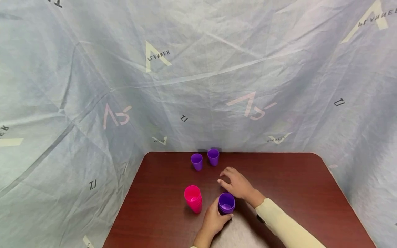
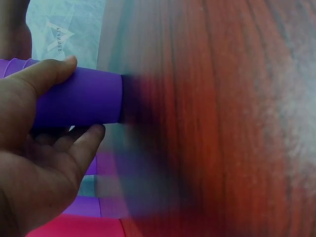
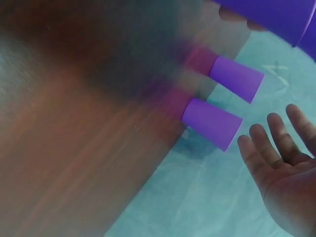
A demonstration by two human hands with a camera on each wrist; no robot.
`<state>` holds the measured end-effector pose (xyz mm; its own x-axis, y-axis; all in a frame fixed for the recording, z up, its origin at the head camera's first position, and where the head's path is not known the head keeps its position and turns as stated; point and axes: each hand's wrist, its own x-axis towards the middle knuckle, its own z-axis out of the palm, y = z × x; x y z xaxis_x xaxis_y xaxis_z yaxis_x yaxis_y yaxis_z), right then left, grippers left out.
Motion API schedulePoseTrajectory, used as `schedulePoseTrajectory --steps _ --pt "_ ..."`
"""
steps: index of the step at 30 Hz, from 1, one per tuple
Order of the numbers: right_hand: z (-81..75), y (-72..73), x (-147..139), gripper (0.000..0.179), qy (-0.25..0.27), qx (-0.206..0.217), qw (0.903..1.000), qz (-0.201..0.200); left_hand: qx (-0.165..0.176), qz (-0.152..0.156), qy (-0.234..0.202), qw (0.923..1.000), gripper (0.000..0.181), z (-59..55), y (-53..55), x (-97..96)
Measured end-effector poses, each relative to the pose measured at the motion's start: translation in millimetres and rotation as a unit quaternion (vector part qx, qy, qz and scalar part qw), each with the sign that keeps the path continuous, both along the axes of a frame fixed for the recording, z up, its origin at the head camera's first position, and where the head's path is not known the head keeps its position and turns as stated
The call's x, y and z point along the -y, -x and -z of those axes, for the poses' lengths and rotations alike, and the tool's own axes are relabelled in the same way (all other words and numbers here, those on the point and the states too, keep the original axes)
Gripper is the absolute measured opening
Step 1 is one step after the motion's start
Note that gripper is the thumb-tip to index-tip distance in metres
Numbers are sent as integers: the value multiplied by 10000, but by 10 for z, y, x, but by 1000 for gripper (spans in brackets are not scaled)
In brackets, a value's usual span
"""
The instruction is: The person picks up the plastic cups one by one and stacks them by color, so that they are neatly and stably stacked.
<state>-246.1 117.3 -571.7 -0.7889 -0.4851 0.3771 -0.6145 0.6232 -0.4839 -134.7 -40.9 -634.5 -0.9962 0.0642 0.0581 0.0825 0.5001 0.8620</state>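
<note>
My left hand (image 1: 213, 217) grips a stack of nested purple cups (image 1: 226, 203) near the table's front, thumb and fingers on opposite sides of it. In the left wrist view the lowest purple cup (image 2: 84, 96) shows its smooth side, with stacked rims toward the palm. Just beyond the stack, my right hand (image 1: 237, 182) hovers with fingers spread and nothing in them. Two single purple cups stand upright at the back, a left one (image 1: 197, 162) and a right one (image 1: 213, 157). To the left of my left hand stands a stack of pink cups (image 1: 193, 199).
The dark red-brown wooden table (image 1: 294, 189) has rounded far corners. A grey printed sheet (image 1: 198, 86) hangs behind it and along both sides, close to the back edge where the two single cups stand.
</note>
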Motion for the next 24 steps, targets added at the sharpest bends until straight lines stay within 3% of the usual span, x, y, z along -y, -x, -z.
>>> schedulePoseTrajectory --steps 12,24 --pt "-40 441 194 54 -558 108 9984 78 -63 -48 99 9999 76 -29 -2 -4" --pt "-15 691 362 64 -1156 151 9931 -127 43 -39 232 9997 77 -5 14 8"
